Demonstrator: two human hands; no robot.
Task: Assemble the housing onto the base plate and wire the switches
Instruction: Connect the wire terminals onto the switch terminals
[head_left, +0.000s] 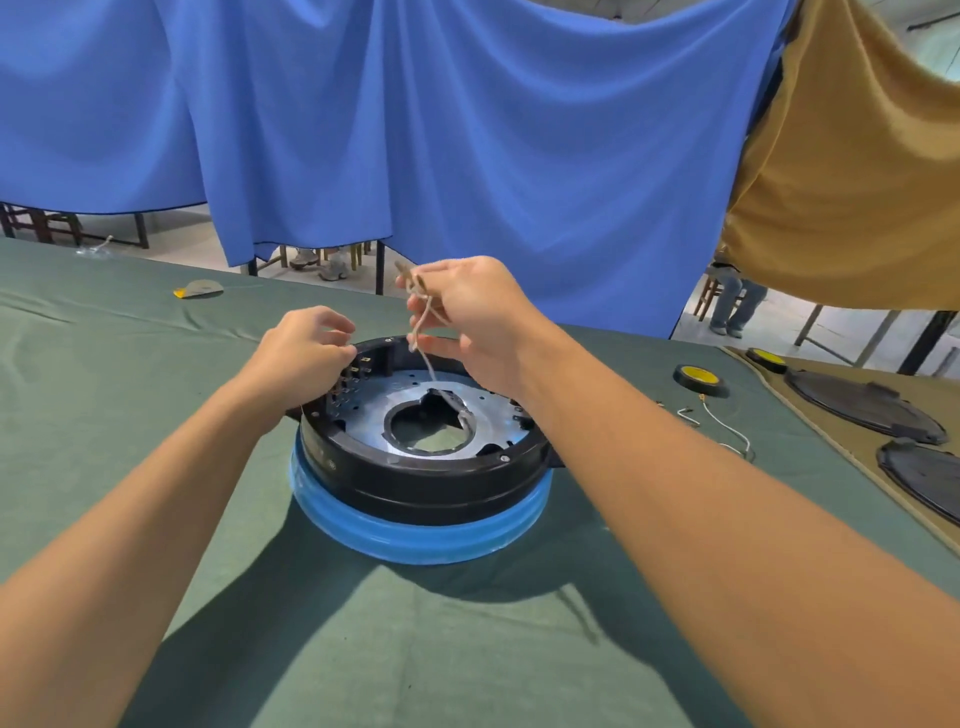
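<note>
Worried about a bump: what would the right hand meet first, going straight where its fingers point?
The right hand, holding wires, would probably meet the left hand at the housing rim; depth unclear.

blue curtain, tan drape, green tablecloth, yellow-centred black disc at right

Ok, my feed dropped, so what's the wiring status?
Left hand at switch terminals, grip unclear. Right hand pinches wire bundle, held over black housing. Nothing blocking.

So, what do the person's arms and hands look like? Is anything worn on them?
The left arm and right arm are bare up to the picture's edge; no sleeves show. The left hand and right hand wear no gloves, and no watch, bracelet or ring is visible.
</note>
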